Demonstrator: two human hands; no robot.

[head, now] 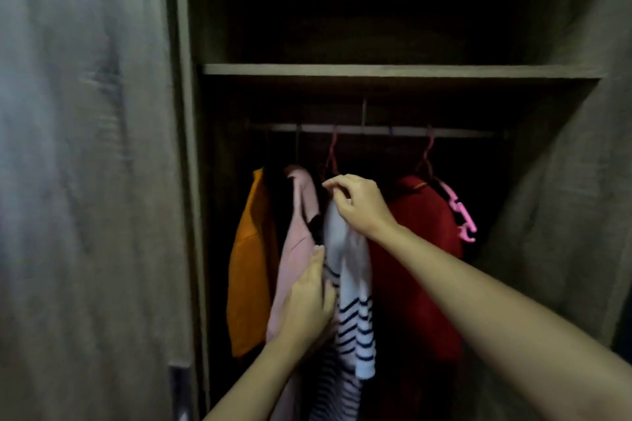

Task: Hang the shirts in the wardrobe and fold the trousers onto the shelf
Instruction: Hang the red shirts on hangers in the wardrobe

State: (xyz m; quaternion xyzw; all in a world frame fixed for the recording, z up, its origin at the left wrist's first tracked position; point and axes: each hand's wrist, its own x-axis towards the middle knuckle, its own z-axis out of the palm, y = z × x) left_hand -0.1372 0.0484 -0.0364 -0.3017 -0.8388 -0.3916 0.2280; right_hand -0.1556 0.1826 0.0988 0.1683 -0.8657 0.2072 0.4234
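Note:
A white shirt with dark stripes hangs from a pink hanger on the wardrobe rail. My right hand pinches the fabric at its shoulder near the hanger. My left hand presses against the shirt's left side lower down, fingers closed into the cloth. To the left hang a pale pink shirt and an orange shirt. A red shirt hangs on the right. No trousers are in view.
A wooden shelf runs above the rail, dark above it. A spare pink hanger dangles at the red shirt's right shoulder. The open wardrobe door stands at the left and the side wall at the right.

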